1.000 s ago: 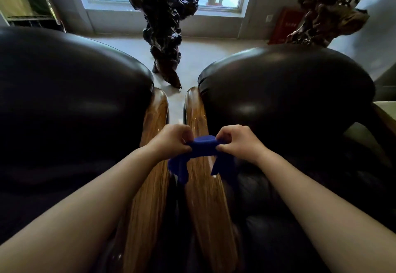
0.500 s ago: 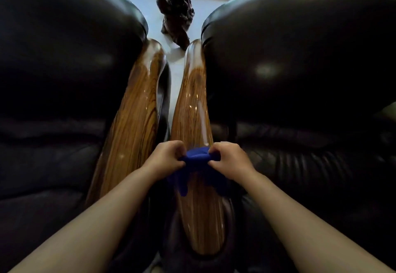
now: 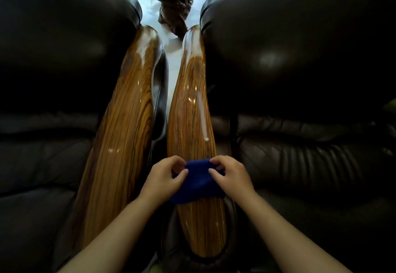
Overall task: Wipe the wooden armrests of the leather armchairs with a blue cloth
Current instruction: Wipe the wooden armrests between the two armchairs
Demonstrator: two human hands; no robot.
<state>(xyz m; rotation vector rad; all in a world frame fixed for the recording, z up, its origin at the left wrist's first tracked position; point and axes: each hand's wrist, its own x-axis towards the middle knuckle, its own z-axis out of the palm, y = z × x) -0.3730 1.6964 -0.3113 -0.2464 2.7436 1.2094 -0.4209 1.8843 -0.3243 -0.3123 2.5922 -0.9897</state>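
Note:
Two dark leather armchairs stand side by side, the left armchair (image 3: 53, 79) and the right armchair (image 3: 310, 75). Between them run two glossy striped wooden armrests, the left armrest (image 3: 122, 126) and the right armrest (image 3: 190, 111). A blue cloth (image 3: 198, 181) lies across the near part of the right armrest. My left hand (image 3: 164, 179) pinches its left edge and my right hand (image 3: 230, 176) pinches its right edge. Both hands are above the armrest, with the cloth spread between them.
A narrow gap (image 3: 166, 105) separates the two armrests, with pale floor (image 3: 173, 58) showing through it. A dark gnarled wood sculpture (image 3: 171, 2) stands on the floor beyond the chairs. Leather seat cushions lie low on both sides.
The view has tilted down and closer to the armrests. The cloth has gone from bunched and hanging between my hands to spread flatter on the right armrest.

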